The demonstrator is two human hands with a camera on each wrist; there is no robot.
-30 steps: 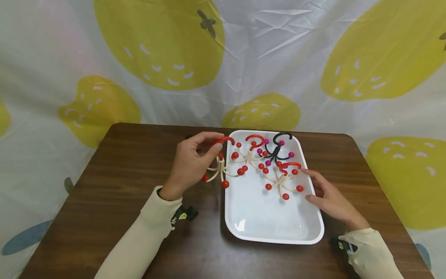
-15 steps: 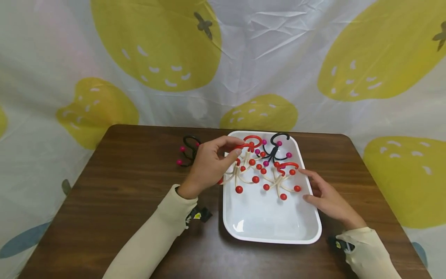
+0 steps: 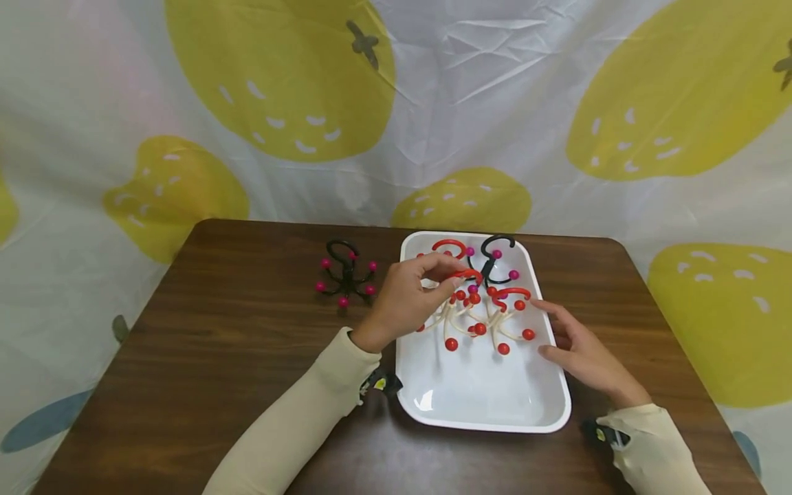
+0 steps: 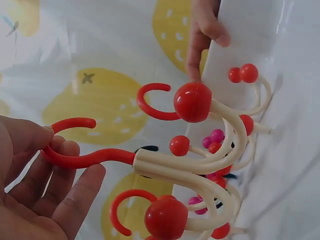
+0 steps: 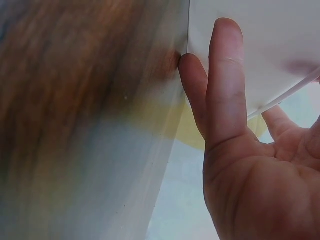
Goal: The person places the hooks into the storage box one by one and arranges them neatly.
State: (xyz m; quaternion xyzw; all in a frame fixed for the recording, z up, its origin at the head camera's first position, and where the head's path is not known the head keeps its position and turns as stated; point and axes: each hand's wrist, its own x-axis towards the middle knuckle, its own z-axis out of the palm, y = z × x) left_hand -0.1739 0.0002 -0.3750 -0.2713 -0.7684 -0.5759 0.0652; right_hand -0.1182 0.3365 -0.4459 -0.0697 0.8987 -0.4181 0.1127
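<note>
My left hand (image 3: pixel 411 295) pinches the red hook of a multi-arm hook hanger (image 4: pixel 175 165), whose cream arms end in red balls. It holds the hanger over the white tray (image 3: pixel 476 409), arms pointing down among the other hangers. A second red-and-cream hanger (image 3: pixel 511 292) lies right beside it in the tray. Behind them is the red hook (image 3: pixel 449 244) of a third, partly hidden by my left hand. A black hanger (image 3: pixel 489 267) with magenta balls lies at the tray's back right. My right hand (image 3: pixel 588 350) touches the tray's right side with extended fingers (image 5: pixel 227 80).
Another black hanger (image 3: pixel 348 271) with magenta balls stands on the brown wooden table (image 3: pixel 247 330), left of the tray. A lemon-print cloth (image 3: pixel 278 69) hangs behind the table's back edge.
My left hand has carried its hanger rightward from the tray's left edge to over its middle, uncovering the black hanger on the table. My right hand stays at the tray's side.
</note>
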